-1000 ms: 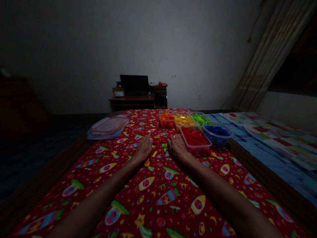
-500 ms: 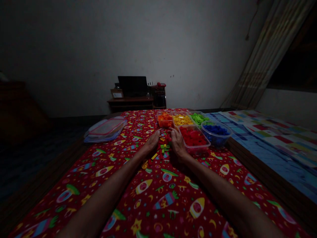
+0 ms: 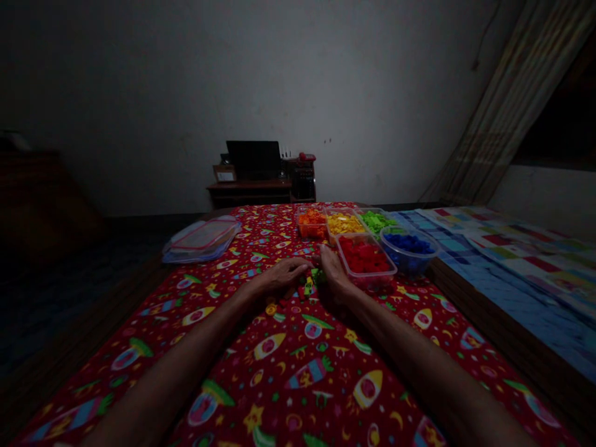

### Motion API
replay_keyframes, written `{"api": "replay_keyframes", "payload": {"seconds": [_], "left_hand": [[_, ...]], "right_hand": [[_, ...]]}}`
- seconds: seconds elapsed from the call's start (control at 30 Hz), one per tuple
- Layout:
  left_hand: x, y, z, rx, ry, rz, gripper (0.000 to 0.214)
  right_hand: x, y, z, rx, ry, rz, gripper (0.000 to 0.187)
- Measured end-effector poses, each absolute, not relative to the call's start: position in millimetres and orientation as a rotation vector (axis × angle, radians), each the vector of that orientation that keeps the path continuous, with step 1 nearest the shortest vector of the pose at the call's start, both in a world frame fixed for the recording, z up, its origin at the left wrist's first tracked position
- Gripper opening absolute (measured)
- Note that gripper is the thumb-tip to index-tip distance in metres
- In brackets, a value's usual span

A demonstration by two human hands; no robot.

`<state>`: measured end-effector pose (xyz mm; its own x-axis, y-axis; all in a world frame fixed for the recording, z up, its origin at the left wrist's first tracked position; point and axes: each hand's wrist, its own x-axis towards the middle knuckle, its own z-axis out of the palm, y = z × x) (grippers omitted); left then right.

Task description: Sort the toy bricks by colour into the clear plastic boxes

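Note:
A small pile of toy building blocks (image 3: pixel 308 287), mostly green and yellow with some red, lies on the patterned red cloth (image 3: pixel 298 354). At its left edge, my left hand (image 3: pixel 286 273) reaches across with fingers stretched toward the right, low over the cloth. My right hand (image 3: pixel 332 267) stands on its side along the pile's right edge, fingers extended forward and slightly curved. Both hands are open, and the blocks sit between them, partly hidden by the fingers. An orange-yellow round piece (image 3: pixel 270 308) lies below my left wrist.
Clear containers hold sorted pieces: orange (image 3: pixel 311 231), yellow (image 3: pixel 344 225), green (image 3: pixel 376 221) and red (image 3: pixel 366 264). A round tub (image 3: pixel 410 251) of blue ones stands beside the red container. Stacked lids (image 3: pixel 202 239) lie at the left. Behind is a desk with a monitor (image 3: pixel 254 160).
My left hand has come nearer and turned inward across the left side of the pile. The blocks are bunched closer to my right hand, which stays beside the red container.

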<state>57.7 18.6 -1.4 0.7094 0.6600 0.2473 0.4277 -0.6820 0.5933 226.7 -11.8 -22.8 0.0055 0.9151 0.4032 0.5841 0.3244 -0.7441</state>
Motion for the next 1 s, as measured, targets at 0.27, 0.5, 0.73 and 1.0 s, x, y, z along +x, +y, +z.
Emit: {"api": "replay_keyframes", "payload": {"seconds": [0.27,0.5,0.73,1.0], "left_hand": [[14,-14,-11,2.495,1.016,0.711,0.059],[13,-44,-33,2.702,0.979,0.598,0.061],[17,-30,-43,2.409,1.192,0.993,0.055],[6,-23,-41,1.88,1.279,1.184,0.054]], "right_hand": [[222,-18,5,-1.109,-1.064,1.094,0.048],[240,-17,13,-1.349,-1.628,0.662,0.034],[243,-51,35,-1.604,-2.462,0.045,0.031],[235,-62,23,-1.569,-2.536,0.027,0.021]]}}
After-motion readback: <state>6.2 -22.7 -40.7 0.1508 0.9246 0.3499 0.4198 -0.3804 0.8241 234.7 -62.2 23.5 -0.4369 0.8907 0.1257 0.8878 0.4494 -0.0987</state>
